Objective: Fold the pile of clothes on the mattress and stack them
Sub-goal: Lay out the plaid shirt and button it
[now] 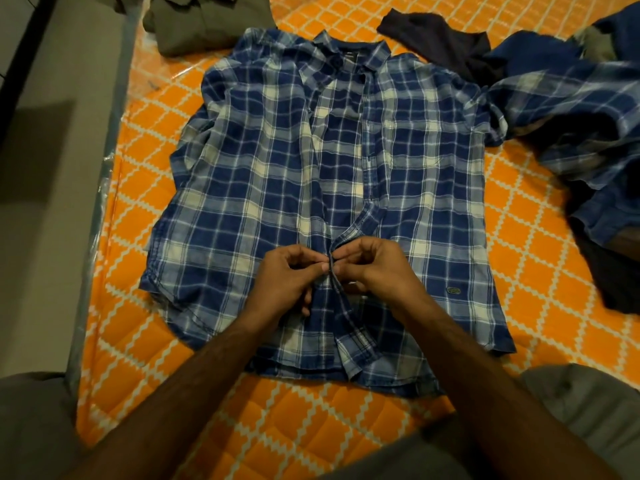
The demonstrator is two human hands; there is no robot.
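While the shirt [325,202] lies flat mid-frame on the mattress [540,282], both hands, left [291,275] and right [374,268], pinch its placket; best keep both edges aligned and taut to button cleanly.

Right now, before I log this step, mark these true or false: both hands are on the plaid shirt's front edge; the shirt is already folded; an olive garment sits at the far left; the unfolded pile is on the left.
1. Both the left hand and right hand pinch the plaid shirt at its front edge: true.
2. The shirt is already folded: false, it lies spread flat on the mattress.
3. An olive garment sits at the far left: true.
4. The unfolded pile is on the left: false, it lies on the right.
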